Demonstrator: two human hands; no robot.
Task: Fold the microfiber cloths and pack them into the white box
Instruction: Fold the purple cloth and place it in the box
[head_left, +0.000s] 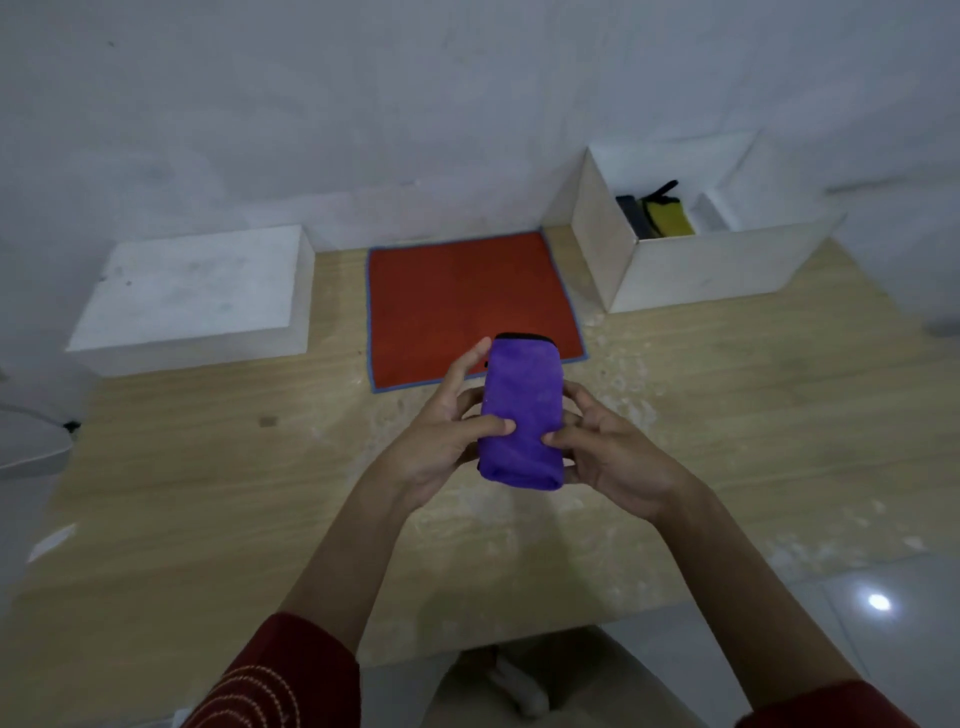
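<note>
A purple microfiber cloth (522, 410), folded into a narrow thick bundle with a dark edge at its far end, is held above the wooden table. My left hand (449, 434) grips its left side and my right hand (605, 454) grips its right side, thumbs pressing on top. Behind it an orange-red cloth with a blue border (462, 301) lies flat on the table. The open white box (691, 265) stands at the back right; inside it a yellow cloth (667, 215) and a dark cloth (631, 213) stand upright.
A closed white block or lid (197, 296) rests at the back left. The wooden table (208, 493) meets a pale wall behind. A white tiled floor (883, 603) shows at the lower right past the table's front edge.
</note>
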